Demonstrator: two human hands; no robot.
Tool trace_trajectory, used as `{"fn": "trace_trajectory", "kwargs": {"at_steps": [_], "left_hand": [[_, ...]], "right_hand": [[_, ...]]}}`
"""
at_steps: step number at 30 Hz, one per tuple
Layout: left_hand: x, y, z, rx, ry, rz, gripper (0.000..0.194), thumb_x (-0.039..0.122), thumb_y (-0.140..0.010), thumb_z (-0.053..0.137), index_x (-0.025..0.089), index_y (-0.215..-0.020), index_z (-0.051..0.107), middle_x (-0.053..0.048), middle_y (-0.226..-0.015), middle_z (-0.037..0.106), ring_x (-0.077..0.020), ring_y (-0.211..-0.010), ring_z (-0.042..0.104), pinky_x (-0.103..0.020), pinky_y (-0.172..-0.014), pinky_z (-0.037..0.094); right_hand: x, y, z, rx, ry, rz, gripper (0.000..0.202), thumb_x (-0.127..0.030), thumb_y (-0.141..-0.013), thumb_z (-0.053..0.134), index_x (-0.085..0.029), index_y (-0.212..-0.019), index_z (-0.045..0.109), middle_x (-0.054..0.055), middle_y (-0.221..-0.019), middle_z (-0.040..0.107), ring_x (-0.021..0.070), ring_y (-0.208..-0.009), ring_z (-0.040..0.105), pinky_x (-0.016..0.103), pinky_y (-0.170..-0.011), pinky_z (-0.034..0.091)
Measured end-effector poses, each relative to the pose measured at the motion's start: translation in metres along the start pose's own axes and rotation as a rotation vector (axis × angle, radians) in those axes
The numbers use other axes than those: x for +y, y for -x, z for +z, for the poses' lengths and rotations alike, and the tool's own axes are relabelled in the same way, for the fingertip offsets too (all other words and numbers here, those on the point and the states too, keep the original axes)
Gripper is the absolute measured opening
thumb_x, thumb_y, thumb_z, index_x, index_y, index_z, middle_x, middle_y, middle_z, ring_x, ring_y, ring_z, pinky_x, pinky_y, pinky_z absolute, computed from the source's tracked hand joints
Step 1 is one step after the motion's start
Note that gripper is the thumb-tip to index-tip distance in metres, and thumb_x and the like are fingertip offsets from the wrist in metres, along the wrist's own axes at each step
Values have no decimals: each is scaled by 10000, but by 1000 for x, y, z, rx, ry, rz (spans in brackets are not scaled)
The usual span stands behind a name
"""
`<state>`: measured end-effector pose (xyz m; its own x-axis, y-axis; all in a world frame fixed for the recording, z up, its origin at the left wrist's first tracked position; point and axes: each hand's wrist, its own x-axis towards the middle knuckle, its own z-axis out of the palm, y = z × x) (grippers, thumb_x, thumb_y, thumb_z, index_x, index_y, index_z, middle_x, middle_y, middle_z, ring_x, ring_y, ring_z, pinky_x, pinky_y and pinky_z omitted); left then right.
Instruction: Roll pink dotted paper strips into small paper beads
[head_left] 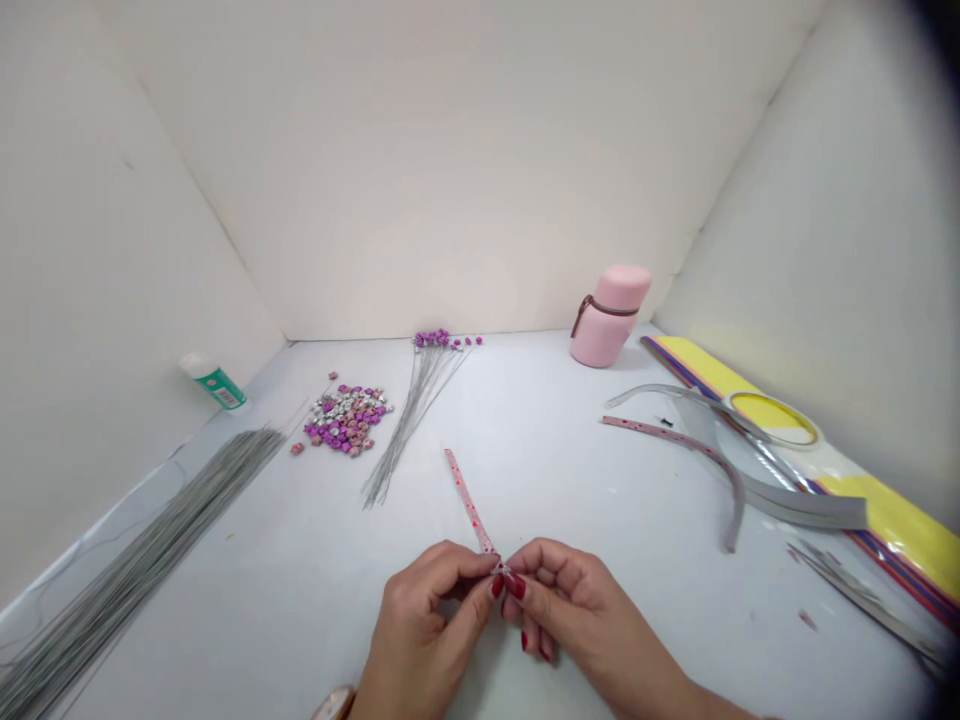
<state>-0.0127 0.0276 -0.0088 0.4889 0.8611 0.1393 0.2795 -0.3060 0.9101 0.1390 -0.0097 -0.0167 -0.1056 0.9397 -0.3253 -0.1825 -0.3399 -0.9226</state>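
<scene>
At the front middle of the table, my left hand (431,620) and my right hand (574,610) meet fingertip to fingertip. Between them they pinch the near end of a narrow pink paper strip (466,500) with red spots, which looks folded there. Its free end points away from me, up and to the left. Both thumbs press against the fold, and the fingertips partly cover it. Left of the strip lies a bunch of thin wires (409,430) with purple pieces (433,339) at the far ends.
Small purple, pink and silver pieces (346,418) are heaped at left, near a wire bundle (142,560) and a glue stick (217,383). A pink bottle (610,316) stands at the back. Paper strips (675,437), a tape roll (814,437) and yellow sheets (900,515) lie right.
</scene>
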Motion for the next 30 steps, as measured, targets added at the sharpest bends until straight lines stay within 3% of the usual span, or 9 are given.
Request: {"fn": "trace_trajectory", "kwargs": {"at_steps": [6, 10, 14, 22, 30], "left_hand": [[-3, 1, 1, 30, -12, 42, 137, 133, -769, 543, 157, -878, 624, -56, -784, 632, -147, -691, 598, -232, -624, 492], [-5, 2, 1, 98, -75, 178, 149, 95, -745, 568, 158, -866, 628, -57, -780, 628, -152, -723, 598, -227, -637, 498], [-7, 3, 1, 83, -87, 269, 191, 64, -753, 551, 161, -892, 640, -66, -784, 647, -153, -733, 612, -224, -646, 504], [-4, 3, 0, 75, -31, 132, 103, 106, -739, 579, 170, -781, 647, -44, -765, 648, -149, -719, 621, -223, -646, 509], [-4, 3, 2, 37, 106, -13, 81, 161, -747, 578, 175, -735, 657, -40, -763, 658, -147, -708, 625, -223, -648, 505]], "right_hand": [[2, 2, -1, 30, 108, -63, 263, -400, -796, 518, -155, -703, 535, -30, -537, 504, 78, -459, 441, 191, -458, 350], [1, 5, -4, 49, 353, -214, 241, -350, -842, 454, -162, -739, 566, -15, -544, 505, 106, -510, 467, 213, -502, 377], [-1, 8, -6, 67, 586, -377, 226, -283, -860, 414, -171, -736, 566, 8, -586, 528, 126, -544, 501, 224, -537, 400], [-3, 9, -7, 50, 823, -566, 179, -188, -861, 387, -190, -773, 543, 32, -644, 564, 138, -578, 522, 225, -547, 397], [-1, 8, -9, 56, 824, -555, 170, -196, -857, 403, -199, -784, 557, 34, -662, 592, 145, -596, 543, 229, -553, 406]]}}
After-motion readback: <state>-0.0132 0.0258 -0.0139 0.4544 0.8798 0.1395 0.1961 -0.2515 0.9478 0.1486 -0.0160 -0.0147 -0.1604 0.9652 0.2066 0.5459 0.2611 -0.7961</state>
